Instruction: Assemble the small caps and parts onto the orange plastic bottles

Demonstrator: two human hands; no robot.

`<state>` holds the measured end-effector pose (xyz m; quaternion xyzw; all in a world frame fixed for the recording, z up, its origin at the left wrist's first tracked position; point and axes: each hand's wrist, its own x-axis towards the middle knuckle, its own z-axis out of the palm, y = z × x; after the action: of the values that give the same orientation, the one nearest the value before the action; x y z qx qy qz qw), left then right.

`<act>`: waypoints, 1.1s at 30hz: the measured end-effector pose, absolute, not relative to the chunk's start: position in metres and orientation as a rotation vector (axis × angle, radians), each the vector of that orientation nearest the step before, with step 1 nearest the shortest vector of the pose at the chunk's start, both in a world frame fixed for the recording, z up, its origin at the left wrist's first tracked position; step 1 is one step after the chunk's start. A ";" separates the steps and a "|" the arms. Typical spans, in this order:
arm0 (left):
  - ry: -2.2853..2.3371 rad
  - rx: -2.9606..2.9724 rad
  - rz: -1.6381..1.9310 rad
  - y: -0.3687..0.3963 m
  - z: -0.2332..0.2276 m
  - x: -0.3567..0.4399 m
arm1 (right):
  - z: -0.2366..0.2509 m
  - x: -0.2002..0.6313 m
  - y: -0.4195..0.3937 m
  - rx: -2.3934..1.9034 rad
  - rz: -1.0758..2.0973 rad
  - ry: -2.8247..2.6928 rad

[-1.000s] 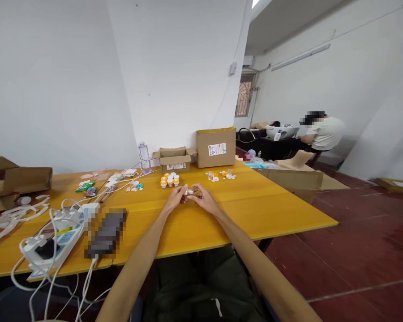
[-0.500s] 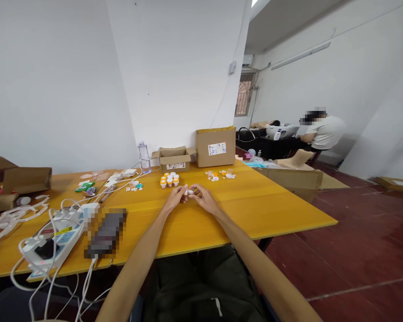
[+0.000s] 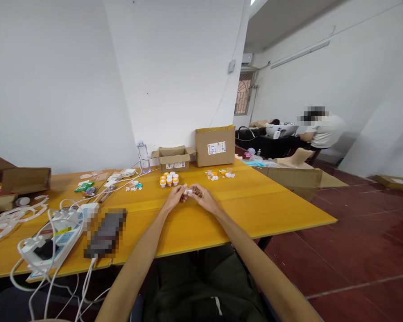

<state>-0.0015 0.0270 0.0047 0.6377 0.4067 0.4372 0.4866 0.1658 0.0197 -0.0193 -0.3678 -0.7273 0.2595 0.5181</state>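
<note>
I see the left hand point(image 3: 177, 195) and the right hand point(image 3: 203, 197) with fingertips pinched on one small whitish piece point(image 3: 188, 192), one at each end, over the table point(image 3: 255, 210); the fingers cover so much that I can't make out its shape. Just beyond sits one cluster of white-and-orange jars point(image 3: 169, 180), roughly nine, overlapping too much for me to count surely. Behind them I count one bottle point(image 3: 143, 157) and two cardboard boxes point(image 3: 215, 154); another open box point(image 3: 27, 180) is cut off at the left edge.
</note>
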 end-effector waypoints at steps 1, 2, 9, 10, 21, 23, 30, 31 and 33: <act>0.993 1.552 1.062 0.027 0.005 -0.002 | -0.019 0.166 0.019 -0.883 0.616 -1.749; 0.996 1.553 1.062 0.027 0.004 -0.002 | -0.019 0.166 0.019 -0.883 0.612 -1.753; 0.968 1.562 1.073 0.028 0.004 -0.002 | -0.018 0.165 0.018 -0.880 0.586 -1.750; 0.965 1.559 1.073 0.028 0.004 -0.002 | -0.018 0.165 0.018 -0.878 0.585 -1.749; 0.914 1.570 1.056 0.029 0.004 -0.003 | -0.014 0.166 0.015 -0.882 0.628 -1.781; 0.900 1.571 1.060 0.028 0.004 -0.003 | -0.014 0.165 0.015 -0.873 0.639 -1.778; 0.893 1.563 1.057 0.027 0.005 -0.003 | -0.018 0.165 0.020 -0.871 0.638 -1.781; 0.901 1.562 1.054 0.027 0.005 -0.003 | -0.019 0.166 0.021 -0.873 0.638 -1.784; 0.915 1.560 1.051 0.027 0.005 -0.003 | -0.020 0.167 0.022 -0.874 0.636 -1.792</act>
<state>-0.0031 0.0271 0.0052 0.6454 0.3785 0.4348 0.5012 0.1668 0.0218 -0.0203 -0.3614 -0.7412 0.2629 0.5009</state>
